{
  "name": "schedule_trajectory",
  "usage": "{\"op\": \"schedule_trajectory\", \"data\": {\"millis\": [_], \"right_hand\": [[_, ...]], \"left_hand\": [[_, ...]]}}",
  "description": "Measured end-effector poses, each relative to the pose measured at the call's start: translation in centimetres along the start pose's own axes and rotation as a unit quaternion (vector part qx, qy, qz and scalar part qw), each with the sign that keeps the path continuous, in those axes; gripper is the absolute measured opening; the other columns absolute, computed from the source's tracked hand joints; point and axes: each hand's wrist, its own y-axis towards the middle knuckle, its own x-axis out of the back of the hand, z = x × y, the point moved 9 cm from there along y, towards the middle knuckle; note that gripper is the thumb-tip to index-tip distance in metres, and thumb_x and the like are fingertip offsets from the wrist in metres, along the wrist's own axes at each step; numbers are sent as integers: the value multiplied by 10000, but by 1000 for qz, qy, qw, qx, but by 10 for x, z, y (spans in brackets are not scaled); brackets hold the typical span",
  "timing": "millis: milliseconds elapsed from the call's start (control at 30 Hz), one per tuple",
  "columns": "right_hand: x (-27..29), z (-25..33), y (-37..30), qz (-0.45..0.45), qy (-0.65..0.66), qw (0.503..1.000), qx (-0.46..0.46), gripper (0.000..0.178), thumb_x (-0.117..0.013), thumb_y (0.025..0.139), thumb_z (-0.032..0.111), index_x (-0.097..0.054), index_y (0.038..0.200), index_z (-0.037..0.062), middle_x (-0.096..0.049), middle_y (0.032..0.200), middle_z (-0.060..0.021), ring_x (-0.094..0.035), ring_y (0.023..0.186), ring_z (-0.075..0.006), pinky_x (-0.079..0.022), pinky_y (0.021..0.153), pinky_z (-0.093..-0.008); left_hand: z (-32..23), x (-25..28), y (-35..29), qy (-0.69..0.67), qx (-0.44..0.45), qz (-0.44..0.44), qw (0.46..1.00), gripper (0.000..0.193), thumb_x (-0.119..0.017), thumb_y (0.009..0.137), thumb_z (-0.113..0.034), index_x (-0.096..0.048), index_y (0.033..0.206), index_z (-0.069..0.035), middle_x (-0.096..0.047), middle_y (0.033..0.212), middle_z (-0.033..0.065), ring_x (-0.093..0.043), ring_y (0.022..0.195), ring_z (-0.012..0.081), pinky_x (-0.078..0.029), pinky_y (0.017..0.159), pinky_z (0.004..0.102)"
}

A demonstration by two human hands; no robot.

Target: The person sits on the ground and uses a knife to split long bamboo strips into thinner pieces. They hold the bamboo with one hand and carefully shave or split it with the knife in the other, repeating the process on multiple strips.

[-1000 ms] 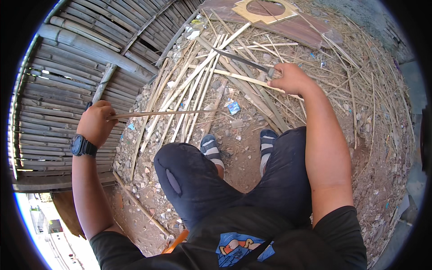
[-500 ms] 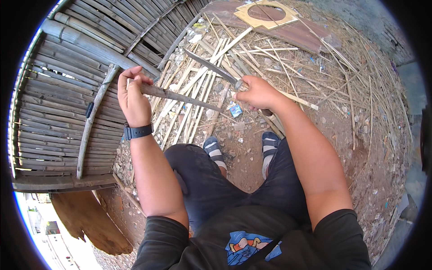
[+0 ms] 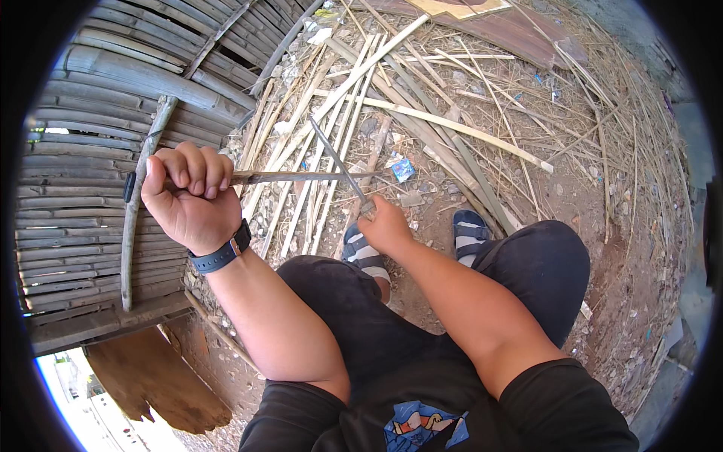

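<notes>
The left hand [image 3: 197, 200] is gripping a brown strip [image 3: 301, 176], seemingly steadying it, while the right hand [image 3: 386, 224] is clutching a knife [image 3: 336, 156] across it

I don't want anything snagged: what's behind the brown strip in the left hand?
Pale strips on littered ground show behind the brown strip. Whatever lies directly behind it or the left hand is covered and cannot be seen.

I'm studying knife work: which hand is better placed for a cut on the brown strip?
Probably the right hand: it grips the knife, which crosses the brown strip in this view. The left hand is closed around the strip.
</notes>
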Motion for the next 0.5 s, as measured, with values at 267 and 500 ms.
{"op": "schedule_trajectory", "data": {"millis": [267,500], "right_hand": [[-27,32,-6,100,59,993,22,355,-689,785,174,-584,1087,19,-678,811,-226,-673,795,-410,-529,724,-468],[-28,28,7,110,25,994,-3,355,-697,772,165,-582,1061,-6,-669,812,-241,-667,781,-412,-518,710,-474]], "left_hand": [[-11,18,1,-5,13,36,999,399,-478,996,-359,-419,659,-154,-354,561,-24,-294,466,102,-277,482,273],[-13,37,3,8,-2,-4,1000,392,-489,980,-331,-423,639,-150,-348,552,-23,-284,472,105,-270,483,273]]}}
